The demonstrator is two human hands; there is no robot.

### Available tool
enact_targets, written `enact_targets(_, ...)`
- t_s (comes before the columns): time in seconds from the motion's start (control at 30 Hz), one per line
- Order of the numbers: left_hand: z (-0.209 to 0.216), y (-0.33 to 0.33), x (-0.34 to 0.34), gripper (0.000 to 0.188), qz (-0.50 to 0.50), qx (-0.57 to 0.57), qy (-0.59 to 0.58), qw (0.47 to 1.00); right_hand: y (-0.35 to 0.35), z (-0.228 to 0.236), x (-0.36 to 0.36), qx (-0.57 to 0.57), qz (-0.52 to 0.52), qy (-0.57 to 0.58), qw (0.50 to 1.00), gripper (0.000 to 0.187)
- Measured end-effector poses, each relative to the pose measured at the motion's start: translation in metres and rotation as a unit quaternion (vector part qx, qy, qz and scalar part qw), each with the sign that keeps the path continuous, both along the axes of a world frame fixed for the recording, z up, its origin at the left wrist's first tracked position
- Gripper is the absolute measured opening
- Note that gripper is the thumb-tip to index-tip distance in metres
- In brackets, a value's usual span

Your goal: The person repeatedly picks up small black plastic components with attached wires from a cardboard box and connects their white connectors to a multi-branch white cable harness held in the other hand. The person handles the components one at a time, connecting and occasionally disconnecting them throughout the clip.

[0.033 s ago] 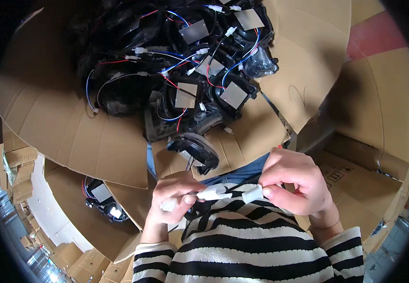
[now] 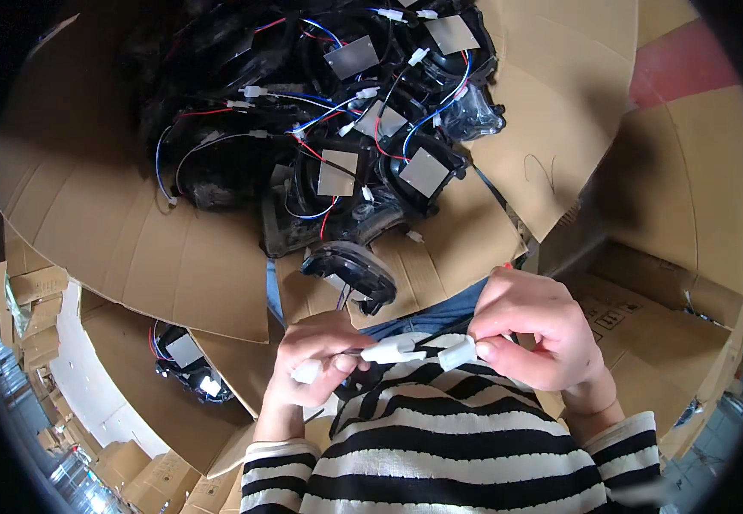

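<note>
Shows stacked boxes (image 2: 41, 338) along the left edge. To their right, near, shows a larger box (image 2: 123, 368) with a dark unit (image 2: 196, 377) inside. Beyond it, has a broad brown flap (image 2: 131, 248), creased lengthwise. From far left to far middle, shows a heap of black units (image 2: 226, 184), strewn with silver plates (image 2: 337, 174), white plugs (image 2: 256, 91) and coloured wires (image 2: 159, 163). Near, left of middle, has the left hand (image 2: 316, 351) with its grip pinching a white connector (image 2: 389, 350) between thumb and forefinger, one end pointing right. Shows a small white piece (image 2: 306, 371) at the near side of the same hand; cannot tell whether joined to the connector. Just beyond, shows a curved black housing (image 2: 363, 272), tilted. In the near middle, before a striped shirt (image 2: 457, 437), leaves a narrow gap between the white connector and a pale connector (image 2: 457, 352). Has the latter pinched by thumb and forefinger in the grip of the right hand (image 2: 534, 325). Farther right, shows another box (image 2: 646, 343), and far right, a red patch (image 2: 684, 64).
</note>
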State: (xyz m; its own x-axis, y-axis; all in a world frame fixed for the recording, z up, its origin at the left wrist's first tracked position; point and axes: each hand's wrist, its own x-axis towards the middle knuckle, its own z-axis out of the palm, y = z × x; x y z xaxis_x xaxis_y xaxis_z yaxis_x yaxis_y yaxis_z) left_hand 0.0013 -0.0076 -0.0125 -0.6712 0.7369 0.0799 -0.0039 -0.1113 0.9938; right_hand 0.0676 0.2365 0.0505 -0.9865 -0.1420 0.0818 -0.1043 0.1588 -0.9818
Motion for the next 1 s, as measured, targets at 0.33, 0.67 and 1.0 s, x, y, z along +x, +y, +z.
enact_targets(0.33,0.001,0.009,-0.015,0.021,-0.118,0.059,-0.091,0.987,-0.005,-0.007,-0.002,0.060,0.017,0.087,0.994,0.011)
enact_targets(0.67,-0.003,0.014,-0.022,0.025,-0.167,0.042,-0.248,0.953,-0.003,-0.010,0.009,0.267,-0.024,0.183,0.946,0.016)
enact_targets(1.0,0.015,0.021,-0.027,0.024,-0.133,-0.138,-0.296,0.936,-0.004,-0.022,0.004,0.245,-0.060,0.189,0.949,0.014)
